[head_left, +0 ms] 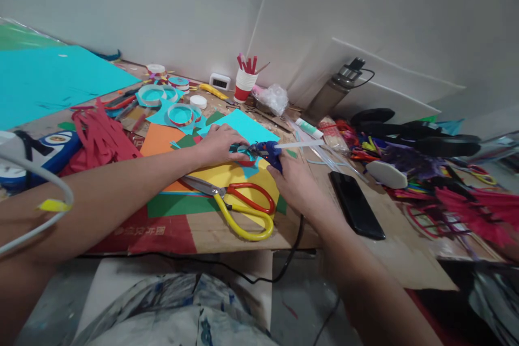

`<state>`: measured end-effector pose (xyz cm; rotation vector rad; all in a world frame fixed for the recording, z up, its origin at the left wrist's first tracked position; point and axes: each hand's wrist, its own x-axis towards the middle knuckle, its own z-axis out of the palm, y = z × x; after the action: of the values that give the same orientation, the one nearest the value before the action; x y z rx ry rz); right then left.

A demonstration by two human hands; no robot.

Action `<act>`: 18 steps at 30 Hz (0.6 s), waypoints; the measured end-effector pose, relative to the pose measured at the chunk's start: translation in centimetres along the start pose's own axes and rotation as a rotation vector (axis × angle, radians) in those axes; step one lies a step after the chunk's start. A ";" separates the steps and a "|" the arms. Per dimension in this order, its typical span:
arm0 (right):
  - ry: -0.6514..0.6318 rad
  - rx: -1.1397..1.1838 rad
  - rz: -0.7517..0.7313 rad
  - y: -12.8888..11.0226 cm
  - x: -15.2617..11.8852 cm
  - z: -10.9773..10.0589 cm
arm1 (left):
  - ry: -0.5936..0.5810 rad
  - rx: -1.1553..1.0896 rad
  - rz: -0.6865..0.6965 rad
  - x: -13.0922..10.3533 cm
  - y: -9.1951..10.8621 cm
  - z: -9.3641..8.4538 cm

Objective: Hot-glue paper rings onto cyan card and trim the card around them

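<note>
My right hand (291, 175) is wrapped around the handle of a blue hot glue gun (271, 152). A white glue stick (302, 144) sticks out of its rear, and its nozzle points left toward my left hand (222, 143). The curled fingers of that hand hold a small red-and-blue paper piece (247, 163), mostly covered by the fingers. Beneath lie sheets of coloured paper, among them a yellow sheet (211, 174) and a bright blue sheet (253, 124). Large scissors (243, 203) with red and yellow handles rest just in front of my hands.
Paper rings (180, 114), red paper strips (103, 143) and a yellow cutter (213, 91) lie leftward and behind. A paper cup (245, 85) holds red sticks. To the right are a black phone (356, 204) and a bottle (334, 92). A black cord (298, 240) hangs over the table edge.
</note>
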<state>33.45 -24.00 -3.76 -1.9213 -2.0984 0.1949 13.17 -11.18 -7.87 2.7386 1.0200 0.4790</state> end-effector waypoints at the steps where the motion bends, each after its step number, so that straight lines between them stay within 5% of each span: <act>1: -0.003 0.000 -0.005 -0.1 0.1 0.0 | -0.001 -0.001 -0.005 0.0 0.0 0.0; 18: -0.010 0.099 0.021 0.1 0.8 0.1 | 0.013 0.008 -0.023 0.0 0.0 0.1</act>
<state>33.51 -23.17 -3.78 -1.8893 -2.0356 0.3071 13.18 -11.18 -8.02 2.7310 1.0583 0.4903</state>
